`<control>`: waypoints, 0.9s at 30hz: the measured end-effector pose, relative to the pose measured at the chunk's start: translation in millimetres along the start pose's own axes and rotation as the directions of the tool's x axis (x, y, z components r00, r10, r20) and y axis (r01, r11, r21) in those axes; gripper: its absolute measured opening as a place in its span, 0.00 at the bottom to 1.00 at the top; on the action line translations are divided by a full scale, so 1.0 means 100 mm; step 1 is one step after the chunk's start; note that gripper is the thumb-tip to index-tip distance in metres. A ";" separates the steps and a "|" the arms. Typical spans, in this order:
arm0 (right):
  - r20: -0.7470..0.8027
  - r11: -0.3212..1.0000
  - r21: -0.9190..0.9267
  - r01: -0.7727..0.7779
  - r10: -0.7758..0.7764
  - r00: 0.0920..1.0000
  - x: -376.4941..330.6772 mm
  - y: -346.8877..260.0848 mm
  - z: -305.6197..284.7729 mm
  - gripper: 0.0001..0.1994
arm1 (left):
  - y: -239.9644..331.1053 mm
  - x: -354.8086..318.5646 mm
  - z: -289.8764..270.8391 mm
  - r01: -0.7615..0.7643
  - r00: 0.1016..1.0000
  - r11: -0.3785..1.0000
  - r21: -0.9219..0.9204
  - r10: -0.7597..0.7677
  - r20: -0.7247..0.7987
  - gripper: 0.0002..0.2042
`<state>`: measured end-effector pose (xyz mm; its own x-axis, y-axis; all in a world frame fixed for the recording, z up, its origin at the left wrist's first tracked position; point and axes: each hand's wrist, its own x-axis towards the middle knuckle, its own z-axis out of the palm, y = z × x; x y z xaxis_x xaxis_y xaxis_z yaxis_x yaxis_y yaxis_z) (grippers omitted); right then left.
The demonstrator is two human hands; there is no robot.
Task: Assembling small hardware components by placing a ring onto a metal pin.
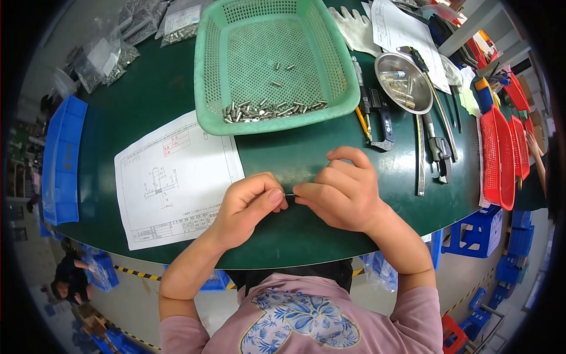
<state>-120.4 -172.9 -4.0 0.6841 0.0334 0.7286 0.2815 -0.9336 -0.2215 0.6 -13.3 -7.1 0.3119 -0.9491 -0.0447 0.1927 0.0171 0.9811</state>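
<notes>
My left hand (249, 205) and my right hand (343, 193) meet over the front of the green table, both closed in a pinch. A thin metal pin (289, 194) shows in the narrow gap between the fingertips, its ends hidden in them. Whether it is one piece or two joined parts I cannot tell. Beyond the hands stands a green perforated plastic basket (203, 76). Many small metal pins (265, 111) are heaped along its near side, with several loose ones farther in. A printed drawing sheet (138, 197) lies left of my left hand.
Right of the basket lie a micrometer (383, 127), a steel bowl (420, 97) with small tubes, a caliper (439, 156) and a steel ruler (420, 171). Bagged parts (106, 62) and a blue bin (62, 159) occupy the left. Red baskets (498, 156) line the right edge; a white glove (356, 29) lies behind.
</notes>
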 end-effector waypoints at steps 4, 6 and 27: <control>-0.012 1.000 -0.004 -0.019 0.019 1.000 0.00 -0.01 0.02 0.11 | -0.04 0.01 0.01 -0.126 0.989 0.963 0.236 0.140 -0.044 0.08; 0.011 0.999 0.005 -0.039 0.039 0.999 0.00 -0.03 0.01 0.11 | -0.03 0.02 0.04 -0.259 0.949 0.871 0.417 0.311 -0.059 0.07; 0.347 0.861 0.324 -0.392 0.277 0.896 0.03 -0.02 -0.04 0.05 | 0.00 0.02 0.07 -0.324 0.900 0.671 0.667 0.436 -0.002 0.04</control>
<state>-122.3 -172.3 1.3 0.9245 -0.1054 0.3663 0.1920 -0.7016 -0.6863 -5.0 -17.5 -5.6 0.3665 -0.8459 0.3876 -0.5926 0.1090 0.7981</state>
